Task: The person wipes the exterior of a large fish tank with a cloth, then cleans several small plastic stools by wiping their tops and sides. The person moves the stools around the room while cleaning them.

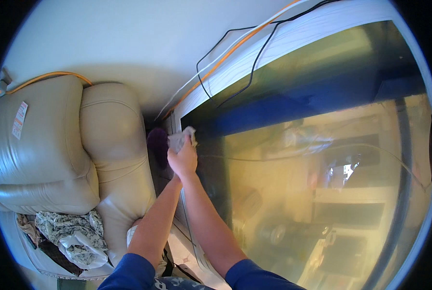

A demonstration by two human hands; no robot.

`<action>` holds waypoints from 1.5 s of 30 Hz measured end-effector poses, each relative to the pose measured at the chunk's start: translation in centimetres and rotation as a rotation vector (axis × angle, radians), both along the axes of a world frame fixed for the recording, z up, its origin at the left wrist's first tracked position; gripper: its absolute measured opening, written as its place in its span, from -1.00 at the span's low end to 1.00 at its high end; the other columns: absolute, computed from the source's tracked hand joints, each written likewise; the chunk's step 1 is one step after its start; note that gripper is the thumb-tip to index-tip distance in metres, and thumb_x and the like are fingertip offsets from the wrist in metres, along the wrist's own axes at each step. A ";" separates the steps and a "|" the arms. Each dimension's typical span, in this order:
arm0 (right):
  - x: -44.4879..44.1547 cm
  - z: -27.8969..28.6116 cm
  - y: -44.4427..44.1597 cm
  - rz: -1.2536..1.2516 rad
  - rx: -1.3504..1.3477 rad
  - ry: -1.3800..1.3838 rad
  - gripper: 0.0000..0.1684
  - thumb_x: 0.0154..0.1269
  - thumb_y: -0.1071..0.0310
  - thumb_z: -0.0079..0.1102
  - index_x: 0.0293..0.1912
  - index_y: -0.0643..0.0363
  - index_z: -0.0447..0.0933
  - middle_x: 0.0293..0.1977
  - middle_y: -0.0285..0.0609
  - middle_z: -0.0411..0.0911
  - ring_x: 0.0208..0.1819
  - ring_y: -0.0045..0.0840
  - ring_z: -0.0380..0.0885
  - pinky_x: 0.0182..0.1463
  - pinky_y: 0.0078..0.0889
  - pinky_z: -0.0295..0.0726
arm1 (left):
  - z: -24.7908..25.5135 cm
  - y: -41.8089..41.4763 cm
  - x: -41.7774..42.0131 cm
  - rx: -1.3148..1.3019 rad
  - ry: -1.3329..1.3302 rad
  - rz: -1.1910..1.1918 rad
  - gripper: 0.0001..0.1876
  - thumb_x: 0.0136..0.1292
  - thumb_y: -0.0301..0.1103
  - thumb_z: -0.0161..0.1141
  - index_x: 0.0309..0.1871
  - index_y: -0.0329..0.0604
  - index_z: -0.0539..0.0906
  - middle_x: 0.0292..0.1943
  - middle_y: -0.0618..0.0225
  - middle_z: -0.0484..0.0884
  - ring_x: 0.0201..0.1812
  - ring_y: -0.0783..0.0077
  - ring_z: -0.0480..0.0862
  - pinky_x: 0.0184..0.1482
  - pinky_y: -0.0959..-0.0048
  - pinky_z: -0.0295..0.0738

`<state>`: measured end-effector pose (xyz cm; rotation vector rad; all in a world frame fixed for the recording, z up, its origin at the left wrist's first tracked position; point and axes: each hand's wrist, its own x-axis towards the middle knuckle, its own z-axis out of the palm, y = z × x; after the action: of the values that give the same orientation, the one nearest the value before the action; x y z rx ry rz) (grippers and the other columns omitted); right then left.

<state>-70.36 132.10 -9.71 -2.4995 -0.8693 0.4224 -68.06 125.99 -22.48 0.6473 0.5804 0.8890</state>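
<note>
Both of my arms stretch forward, and the hands meet beside the near-left corner of a large glass-walled tank (221,119) with a white rim. My right hand (183,157) is closed around a crumpled, greyish-white cloth (179,140), its thumb lying along the top. The cloth bunches out past the fingers, close to the tank's corner. My left wrist (176,180) runs in under the right one. The left hand itself is hidden behind the right, so its grip does not show. A dark purple fuzzy item (158,146) lies just left of the cloth.
A beige leather sofa (118,127) stands on the left, with patterned fabric (71,224) and a white plastic bag (83,250) on its seat. Orange, white and black cables (243,40) cross the tank's white rim. The tank shows yellowish contents and reflections.
</note>
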 end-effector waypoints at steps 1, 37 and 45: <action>-0.7 -1.5 -0.3 0.029 -0.050 0.007 -0.07 0.09 0.23 0.26 0.40 0.37 0.13 0.24 0.28 0.37 0.30 0.05 0.33 0.38 -0.08 0.30 | -0.6 0.2 -0.6 -0.198 -0.336 0.035 -0.63 0.39 -0.28 0.02 0.19 -0.21 0.55 0.10 0.12 0.63 0.04 0.19 0.65 0.10 0.23 0.52; -27.1 35.6 -66.5 -0.742 1.049 -0.905 -0.56 0.22 0.46 0.22 0.04 0.33 0.31 -0.10 -0.16 0.34 -0.04 -0.45 0.33 0.14 -0.33 0.33 | 41.9 -53.7 -29.2 1.762 -0.092 0.082 -0.67 0.10 -0.25 0.27 -0.01 0.07 0.66 -0.10 0.41 0.51 -0.08 0.16 0.51 -0.19 0.13 0.43; -34.0 21.3 -73.5 -0.696 1.421 0.723 -0.46 0.46 -0.12 -0.02 0.10 0.14 0.46 -0.10 -0.22 0.57 -0.08 -0.46 0.58 0.03 -0.41 0.56 | 33.6 -57.4 -37.8 0.691 -0.105 -0.976 -0.65 -0.01 -0.62 0.15 -0.09 -0.15 0.52 -0.11 0.31 0.52 -0.10 0.28 0.57 -0.02 0.32 0.51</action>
<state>-104.36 58.56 11.55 -1.0296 0.1064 0.2522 -105.83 68.58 11.10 1.3391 -0.1957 0.1595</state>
